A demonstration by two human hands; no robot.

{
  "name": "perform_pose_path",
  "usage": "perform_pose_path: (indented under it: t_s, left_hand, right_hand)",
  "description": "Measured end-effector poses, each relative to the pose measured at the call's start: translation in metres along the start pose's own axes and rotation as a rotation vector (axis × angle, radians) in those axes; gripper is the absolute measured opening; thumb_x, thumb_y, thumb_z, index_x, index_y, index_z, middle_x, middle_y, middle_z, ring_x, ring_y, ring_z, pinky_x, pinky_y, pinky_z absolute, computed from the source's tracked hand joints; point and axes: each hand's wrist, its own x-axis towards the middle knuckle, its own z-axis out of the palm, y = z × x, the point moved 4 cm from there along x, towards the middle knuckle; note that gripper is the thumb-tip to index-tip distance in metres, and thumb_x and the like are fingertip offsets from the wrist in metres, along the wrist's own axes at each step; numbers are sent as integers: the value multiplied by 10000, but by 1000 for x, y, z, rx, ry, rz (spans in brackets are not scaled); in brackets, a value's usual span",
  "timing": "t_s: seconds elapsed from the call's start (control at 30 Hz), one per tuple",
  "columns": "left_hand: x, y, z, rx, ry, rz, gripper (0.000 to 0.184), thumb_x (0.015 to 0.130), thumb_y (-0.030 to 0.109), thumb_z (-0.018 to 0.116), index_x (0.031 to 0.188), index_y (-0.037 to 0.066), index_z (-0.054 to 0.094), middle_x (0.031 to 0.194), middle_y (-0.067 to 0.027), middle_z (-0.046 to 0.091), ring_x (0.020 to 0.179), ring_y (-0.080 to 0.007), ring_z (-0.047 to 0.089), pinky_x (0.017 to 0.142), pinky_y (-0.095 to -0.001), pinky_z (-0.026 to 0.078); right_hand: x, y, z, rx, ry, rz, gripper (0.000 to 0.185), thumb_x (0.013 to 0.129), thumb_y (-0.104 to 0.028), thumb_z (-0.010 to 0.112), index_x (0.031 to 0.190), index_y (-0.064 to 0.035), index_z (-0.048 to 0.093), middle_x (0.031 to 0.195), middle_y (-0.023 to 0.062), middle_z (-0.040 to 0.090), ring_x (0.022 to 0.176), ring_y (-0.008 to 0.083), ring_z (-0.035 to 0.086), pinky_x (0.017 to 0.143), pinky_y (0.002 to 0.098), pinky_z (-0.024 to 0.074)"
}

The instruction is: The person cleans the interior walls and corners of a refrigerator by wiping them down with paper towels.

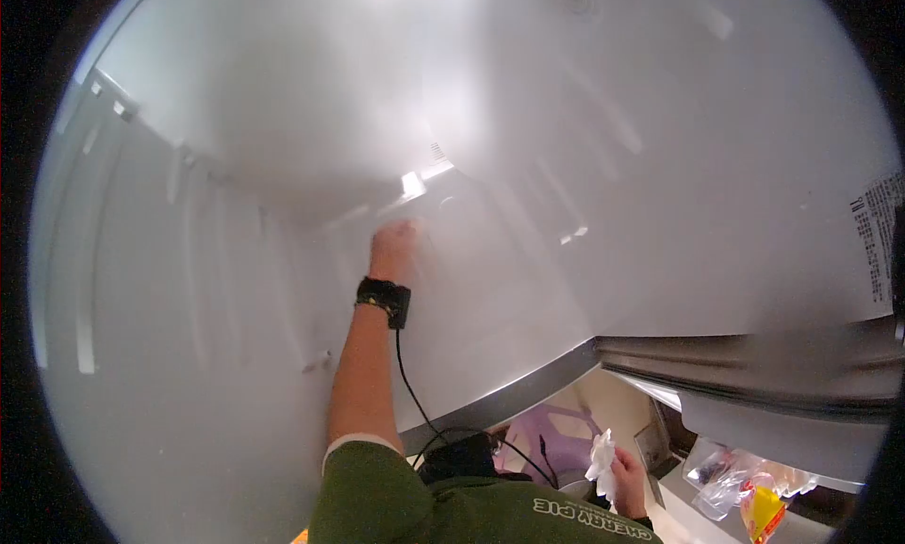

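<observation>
My left hand (396, 242) reaches deep into a white, smooth-walled cabinet that looks like a refrigerator interior. It is close to the white inner surface (490, 271), and its fingers are smeared by motion, so I cannot tell whether it holds anything. A black strap with a small box (385, 299) is around that wrist, with a black cable running down from it. Low on the right, outside the cabinet, my right hand (629, 483) is closed on a crumpled white tissue (601, 464).
A grey front edge (518, 393) borders the cabinet floor. The open door's dark gasket (754, 360) crosses the right side. Below are a lilac plastic stool (542, 431) and clear plastic bags (721, 473) beside a yellow-and-red packet (762, 514). Moulded ribs line the left wall.
</observation>
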Motion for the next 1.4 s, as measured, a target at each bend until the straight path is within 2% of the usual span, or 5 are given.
perform_pose_path:
  t_s: [0.2, 0.5, 0.7, 1.33, 1.4]
  left_hand:
    - [55, -26, -14, 260, 569, 192, 176, 801, 198, 561, 892, 54, 603, 944, -164, 583, 848, -347, 566, 819, -417, 456]
    - [64, -6, 26, 286, -224, 79, 102, 794, 118, 534, 809, 53, 611, 909, -154, 566, 850, -341, 568, 769, -437, 466]
    - [88, 8, 15, 130, 114, 354, 160, 773, 141, 558, 892, 90, 650, 935, -168, 577, 872, -334, 574, 795, -425, 460]
    - [-115, 82, 63, -89, -273, 306, 129, 773, 87, 516, 813, 47, 631, 883, -158, 575, 852, -334, 557, 751, -413, 458]
    - [-87, 63, 62, -107, -11, 287, 154, 782, 93, 507, 868, 50, 628, 897, -157, 576, 870, -332, 552, 769, -412, 454]
  right_hand:
    - [-6, -1, 9, 39, -6, 2, 279, 867, -97, 506, 1086, 62, 574, 918, 106, 647, 753, 147, 618, 650, 255, 487]
    - [-12, -20, 23, -44, 20, -5, 301, 880, -128, 502, 1115, 47, 571, 913, 91, 641, 748, 118, 596, 626, 231, 454]
    - [-19, -14, 19, 12, 17, 24, 294, 872, -114, 521, 1127, 24, 565, 923, 87, 632, 783, 132, 589, 684, 253, 471]
    - [-10, 15, 5, -23, -74, -63, 308, 878, -132, 530, 1135, 35, 554, 933, 69, 628, 767, 112, 581, 653, 234, 465]
    - [-10, 17, -1, -44, -79, -69, 311, 877, -134, 536, 1140, 31, 554, 945, 66, 625, 786, 111, 577, 672, 235, 463]
